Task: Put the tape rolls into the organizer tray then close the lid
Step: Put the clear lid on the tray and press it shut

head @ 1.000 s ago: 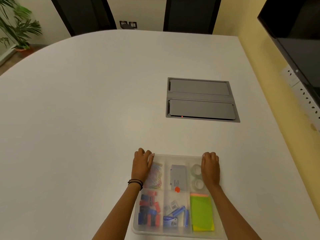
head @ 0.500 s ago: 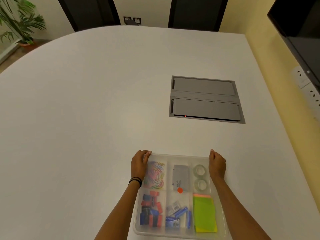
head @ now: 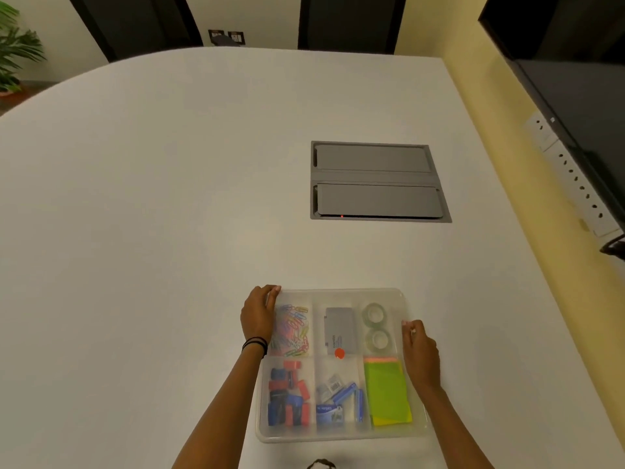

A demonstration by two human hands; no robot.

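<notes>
Lid (head: 341, 294) seated on organizer tray (head: 338, 434); two tape rolls (head: 375, 328) inside. Left hand (head: 258, 314) and right hand (head: 419, 350) apart, pressing opposite edges.

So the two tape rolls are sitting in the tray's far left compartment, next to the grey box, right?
Not quite. The head view shows the two tape rolls in the organizer tray's far right compartment, beside the grey box. The far left one holds coloured paper clips.

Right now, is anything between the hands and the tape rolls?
Yes, the clear lid appears to cover the tray, with both tape rolls under it in the far right compartment. The left hand and right hand rest at the lid's edges.
</notes>
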